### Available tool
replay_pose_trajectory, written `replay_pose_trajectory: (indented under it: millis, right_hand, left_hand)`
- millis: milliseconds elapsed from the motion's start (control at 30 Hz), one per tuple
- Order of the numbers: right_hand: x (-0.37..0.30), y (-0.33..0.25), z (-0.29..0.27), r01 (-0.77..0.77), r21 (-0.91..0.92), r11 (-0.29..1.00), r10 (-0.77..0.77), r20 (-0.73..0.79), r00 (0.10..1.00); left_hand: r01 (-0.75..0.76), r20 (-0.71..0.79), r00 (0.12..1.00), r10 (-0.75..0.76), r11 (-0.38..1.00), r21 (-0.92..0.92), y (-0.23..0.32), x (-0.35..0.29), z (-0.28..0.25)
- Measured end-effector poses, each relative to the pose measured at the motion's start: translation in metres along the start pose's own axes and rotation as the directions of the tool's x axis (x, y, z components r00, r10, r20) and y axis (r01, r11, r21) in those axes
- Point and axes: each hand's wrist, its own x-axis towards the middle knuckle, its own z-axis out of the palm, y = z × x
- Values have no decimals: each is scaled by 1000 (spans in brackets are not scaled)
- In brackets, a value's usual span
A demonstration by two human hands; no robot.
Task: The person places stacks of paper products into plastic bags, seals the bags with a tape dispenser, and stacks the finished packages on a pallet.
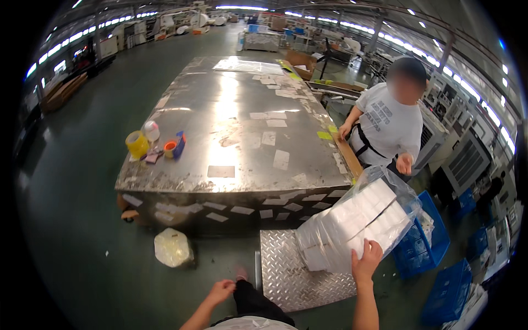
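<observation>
A clear plastic bag of stacked white packs (369,212) leans on a metal diamond-plate platform (280,264) at the right front. My right hand (367,261) lies against the near side of the bag, thumb and fingers stretched out over the film. Lower and to the left, my left hand (221,290) hangs over the floor beside my leg, its fingers loosely bent and nothing visible in them. The upper end of the film stands loose around the packs. What lies under the bag is hidden.
A large metal table (242,132) carries tape rolls (137,144) and an orange-and-blue tape dispenser (175,146). A co-worker (391,113) stands at its right side. Blue crates (421,242) stand right of the bag. A yellowish wrapped bundle (172,247) sits on the floor.
</observation>
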Motion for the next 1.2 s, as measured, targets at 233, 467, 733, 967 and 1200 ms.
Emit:
replay_pose_trajectory:
  millis: [233, 467, 733, 967, 1200]
  right_hand:
    - [10, -24, 43, -366, 281, 887, 367, 51, 929]
    - [10, -58, 35, -584, 313, 749, 573, 136, 808]
    - [56, -180, 57, -689, 377, 619, 704, 123, 700]
    - [105, -301, 111, -790, 479, 382, 718, 384, 581]
    - [138, -370, 145, -753, 652, 90, 691, 504, 519]
  left_hand:
    - [-1, 545, 838, -2, 1000, 4, 93, 89, -6]
    - [8, 796, 604, -43, 999, 48, 186, 177, 6]
    - [-46, 975, 192, -111, 991, 122, 247, 226, 7]
    - [93, 950, 310, -29, 996, 0, 307, 268, -22]
    - [-194, 947, 260, 186, 971, -138, 334, 295, -85]
